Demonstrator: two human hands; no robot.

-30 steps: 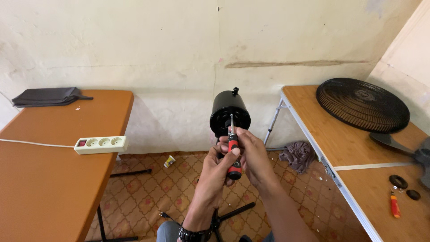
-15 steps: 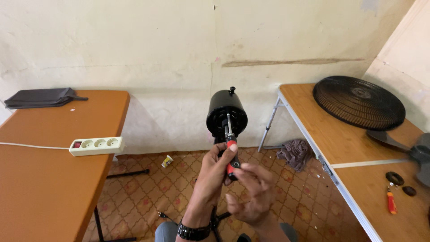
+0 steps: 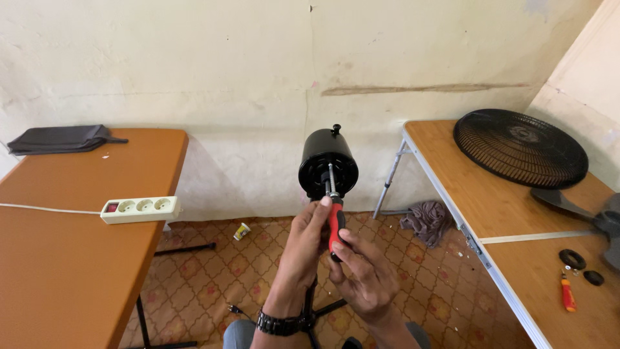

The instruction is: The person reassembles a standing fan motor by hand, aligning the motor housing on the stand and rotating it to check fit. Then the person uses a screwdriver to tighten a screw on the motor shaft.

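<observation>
At the centre of the frame our left hand (image 3: 303, 249) pinches the upper part of a red-and-black screwdriver (image 3: 334, 223), while our right hand (image 3: 368, 278) curls its fingers around the handle's lower end. The screwdriver's shaft points up into the black fan motor housing (image 3: 328, 163) just above. At left, a white power strip (image 3: 140, 209) lies on the desk (image 3: 58, 271); at upper right, a black fan grille (image 3: 520, 147).

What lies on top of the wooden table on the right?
On the right wooden table: a round black fan grille, a grey fan blade, two small black rings, a small red screwdriver. Beneath the grille is hidden.
</observation>
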